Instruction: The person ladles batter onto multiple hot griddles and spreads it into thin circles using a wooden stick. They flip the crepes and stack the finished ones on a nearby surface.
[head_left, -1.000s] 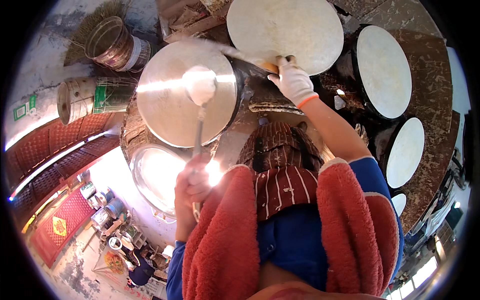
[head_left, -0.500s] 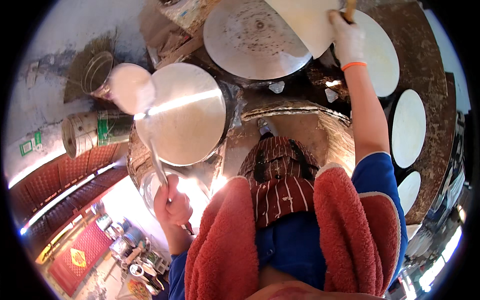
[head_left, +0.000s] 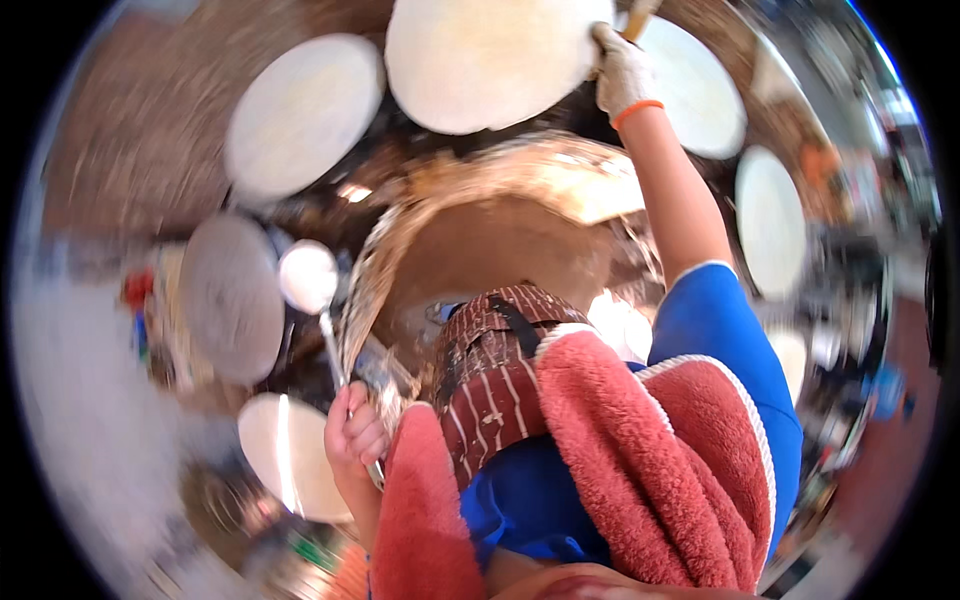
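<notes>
My left hand (head_left: 357,428) is closed round the metal handle of a ladle (head_left: 308,275). Its round bowl looks filled with something pale, and hangs near a bare grey griddle (head_left: 232,298). At the top, my right hand (head_left: 626,75), in a whitish glove with an orange band at the wrist, grips a wooden handle (head_left: 640,18); the tool's far end is out of view. Its fingertips meet the edge of a large white sheet of flatbread (head_left: 485,65) on a round griddle. Whether they pinch that edge, I cannot tell.
More round griddles curve about me, with pale sheets at the upper left (head_left: 305,118), upper right (head_left: 690,88) and right (head_left: 770,222). A shiny griddle (head_left: 290,455) lies at the lower left. A rough curved ledge (head_left: 500,175) runs between me and the griddles.
My view has swung rightward round the ring of griddles. The hanging sheet by my right hand now appears as a round lying flat. Both hands keep their handles.
</notes>
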